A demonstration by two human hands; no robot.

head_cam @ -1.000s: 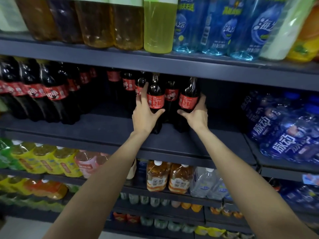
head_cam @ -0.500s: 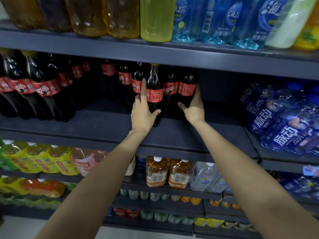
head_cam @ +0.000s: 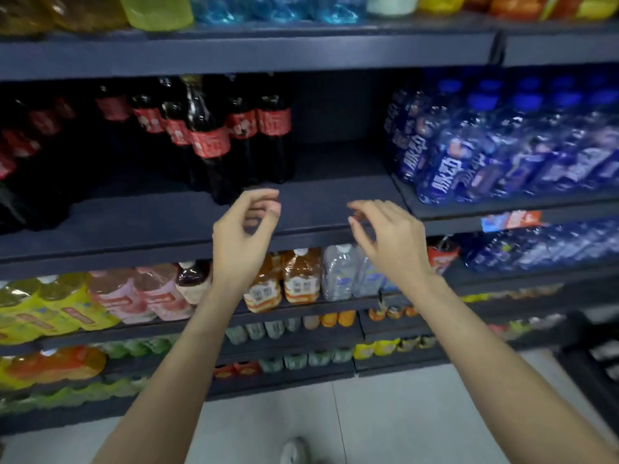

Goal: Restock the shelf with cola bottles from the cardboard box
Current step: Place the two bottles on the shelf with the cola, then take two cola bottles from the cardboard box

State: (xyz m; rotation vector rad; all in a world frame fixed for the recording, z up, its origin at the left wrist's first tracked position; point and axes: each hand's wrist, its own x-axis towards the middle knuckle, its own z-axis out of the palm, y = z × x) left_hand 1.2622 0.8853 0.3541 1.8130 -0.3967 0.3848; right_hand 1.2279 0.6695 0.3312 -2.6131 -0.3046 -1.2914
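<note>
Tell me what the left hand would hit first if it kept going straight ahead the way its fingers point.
Probably the front cola bottle. The left hand hangs empty before the shelf edge, fingers loosely curled toward that bottle's base. Depth is unclear, so it might pass over bare shelf first.

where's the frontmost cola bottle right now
Head view, left of centre: frontmost cola bottle stands on the dark shelf, just beyond the left hand.
</note>
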